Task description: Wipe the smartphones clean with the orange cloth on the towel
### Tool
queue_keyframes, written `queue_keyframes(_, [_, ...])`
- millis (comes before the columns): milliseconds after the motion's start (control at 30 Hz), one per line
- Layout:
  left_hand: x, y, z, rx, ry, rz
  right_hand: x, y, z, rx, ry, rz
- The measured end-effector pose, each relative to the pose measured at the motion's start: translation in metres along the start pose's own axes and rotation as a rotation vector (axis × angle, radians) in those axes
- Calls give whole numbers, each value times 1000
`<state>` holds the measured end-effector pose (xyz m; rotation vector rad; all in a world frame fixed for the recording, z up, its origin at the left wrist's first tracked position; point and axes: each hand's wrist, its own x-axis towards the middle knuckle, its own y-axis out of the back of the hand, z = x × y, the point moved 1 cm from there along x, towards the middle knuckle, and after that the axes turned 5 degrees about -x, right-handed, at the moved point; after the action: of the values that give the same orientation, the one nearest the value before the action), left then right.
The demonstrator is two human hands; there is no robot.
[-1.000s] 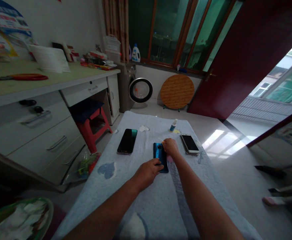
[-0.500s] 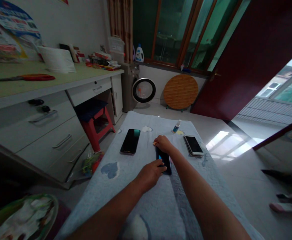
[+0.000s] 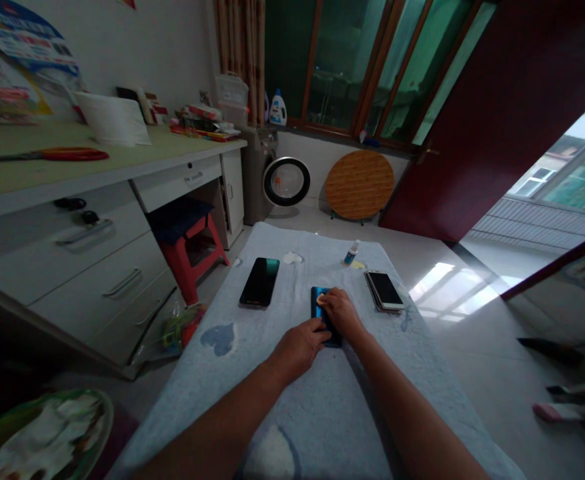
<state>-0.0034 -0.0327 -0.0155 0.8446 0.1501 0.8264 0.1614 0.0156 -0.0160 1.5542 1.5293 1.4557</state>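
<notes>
On the tabletop (image 3: 292, 427), mid-cloth: your left hand (image 3: 297, 347) pins the blue phone (image 3: 317, 303); your right hand (image 3: 339, 313), grip pinching a small pale pad (image 3: 321, 299), has pulled back from the phone's far end onto its face.

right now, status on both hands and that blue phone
Left hand pressing blue phone near end. Right hand on it, fingers pinching a small pale piece. Black phone, light phones lie apart.

At the left of your frame stood a long desk (image 3: 97, 170) with drawers, a red stool (image 3: 192, 250) beneath it. A wood-framed window (image 3: 357, 60) filled the top centre; a round wooden tabletop (image 3: 359, 185) leaned below, and daylight struck the pale floor (image 3: 452, 280) at right.
</notes>
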Motion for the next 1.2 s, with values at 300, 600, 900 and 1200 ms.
queue_keyframes(300, [-2,1,0,7,-27,10,20,7,10,-36,-98,-68])
queue_keyframes(600, [1,4,2,219,-59,67,71,1,-8,-293,65,-331])
queue_keyframes(900, [-5,7,13,237,11,107,46,15,-29,-341,306,-402])
queue_keyframes(1200, [-6,8,20,267,-15,122,19,15,-31,-188,471,-460])
